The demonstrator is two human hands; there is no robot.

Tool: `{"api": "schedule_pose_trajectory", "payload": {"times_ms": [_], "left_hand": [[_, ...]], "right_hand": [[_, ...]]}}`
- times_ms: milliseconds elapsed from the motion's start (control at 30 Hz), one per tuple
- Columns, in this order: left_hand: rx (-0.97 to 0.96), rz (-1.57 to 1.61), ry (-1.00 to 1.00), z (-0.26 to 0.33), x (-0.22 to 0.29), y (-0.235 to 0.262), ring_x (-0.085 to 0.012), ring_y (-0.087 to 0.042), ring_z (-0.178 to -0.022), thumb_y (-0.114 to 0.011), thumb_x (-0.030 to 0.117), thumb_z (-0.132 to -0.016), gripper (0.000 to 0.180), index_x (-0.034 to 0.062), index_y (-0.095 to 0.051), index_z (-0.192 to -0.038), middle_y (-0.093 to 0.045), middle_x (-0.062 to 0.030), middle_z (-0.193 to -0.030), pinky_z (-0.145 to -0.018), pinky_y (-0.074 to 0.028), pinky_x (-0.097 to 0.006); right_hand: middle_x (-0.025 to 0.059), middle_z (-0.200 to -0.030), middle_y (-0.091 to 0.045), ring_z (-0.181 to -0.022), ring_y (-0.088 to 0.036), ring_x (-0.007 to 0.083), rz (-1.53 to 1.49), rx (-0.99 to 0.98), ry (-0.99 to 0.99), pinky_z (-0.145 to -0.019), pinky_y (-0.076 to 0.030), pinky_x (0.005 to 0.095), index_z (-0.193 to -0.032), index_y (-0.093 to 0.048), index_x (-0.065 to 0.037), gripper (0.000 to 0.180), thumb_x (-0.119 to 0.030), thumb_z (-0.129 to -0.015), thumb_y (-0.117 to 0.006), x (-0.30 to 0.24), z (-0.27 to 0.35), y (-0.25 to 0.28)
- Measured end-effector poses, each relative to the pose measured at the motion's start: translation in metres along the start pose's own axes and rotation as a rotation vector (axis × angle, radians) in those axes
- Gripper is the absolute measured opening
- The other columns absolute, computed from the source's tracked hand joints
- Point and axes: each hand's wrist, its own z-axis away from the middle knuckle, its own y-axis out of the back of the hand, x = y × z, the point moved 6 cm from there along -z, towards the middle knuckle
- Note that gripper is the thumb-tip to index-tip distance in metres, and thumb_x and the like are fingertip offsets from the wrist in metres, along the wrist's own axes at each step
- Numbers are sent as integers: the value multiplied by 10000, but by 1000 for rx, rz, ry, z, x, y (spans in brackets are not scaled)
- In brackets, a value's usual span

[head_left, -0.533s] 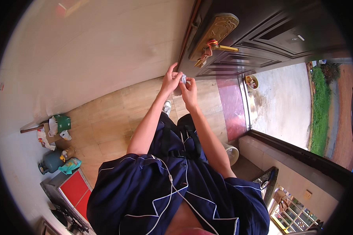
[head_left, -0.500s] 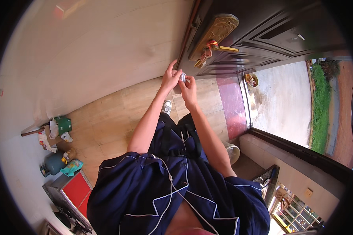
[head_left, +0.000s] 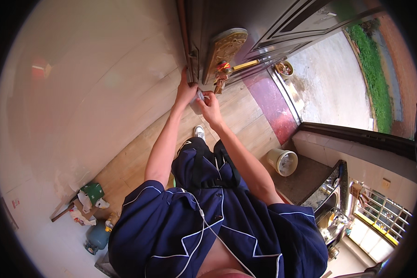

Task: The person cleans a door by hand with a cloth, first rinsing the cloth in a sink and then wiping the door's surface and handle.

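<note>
Both my hands are together at the edge of a dark brown door (head_left: 268, 28), below its ornate gold handle plate (head_left: 228, 46). Between them is a small, crumpled, translucent grey plastic piece (head_left: 195, 106); its exact kind is hard to make out. My left hand (head_left: 186, 92) closes on its left side, with a finger pointing up along the door edge. Pinched fingers of my right hand (head_left: 210, 109) grip the plastic from the right. Keys with a red and yellow tie (head_left: 222, 76) hang by the gold lever (head_left: 245, 65), just above my right hand.
A pale wall (head_left: 102, 83) runs along the left. A cream bucket (head_left: 282, 162) stands right of my legs, near a dark counter (head_left: 326, 185). Beyond the red threshold (head_left: 273, 109) lies a concrete yard (head_left: 324, 69). A gas cylinder (head_left: 97, 237) and a green box (head_left: 93, 192) sit lower left.
The view has turned, so the door and handle appear farther left and the bucket shows more fully. Both hands stay together at the door edge with the plastic between them.
</note>
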Motion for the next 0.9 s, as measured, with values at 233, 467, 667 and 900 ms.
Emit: {"api": "schedule_pose_trajectory", "payload": {"times_ms": [233, 467, 667, 900], "left_hand": [[-37, 120, 80, 27, 5, -15, -254, -698, -640, -497, -45, -867, 848, 159, -53, -1560, -692, -178, -798, -598, -566, -372], [-11, 100, 60, 71, 10, -45, -250, -696, -645, -525, -42, -883, 884, 159, 12, -1557, -678, -172, -777, -580, -563, -360], [-31, 69, 36, 123, -1, -85, -251, -698, -659, -522, -50, -905, 885, 144, 50, -1551, -675, -193, -880, -597, -573, -360], [-180, 150, 23, 214, 0, -162, -232, -685, -627, -446, -94, -881, 905, 177, 97, -1552, -668, -210, -857, -572, -575, -344]], "right_hand": [[55, -909, -649, -819, -581, 92, -89, -25, 34, -694, -465, 253, -1118, -481, -29, 190, -78, -981, -604, 9, 29, 12], [53, -906, -645, -820, -585, 96, -80, 24, 71, -710, -480, 263, -1116, -492, -22, 194, -74, -972, -611, 11, 81, 61], [29, -857, -605, -772, -558, 84, -141, 92, 76, -678, -469, 260, -1086, -498, -17, 190, -43, -945, -623, 19, 144, 121], [84, -935, -694, -851, -637, 124, -194, 199, 35, -731, -509, 276, -1146, -523, -35, 205, -98, -968, -601, 59, 227, 197]]}}
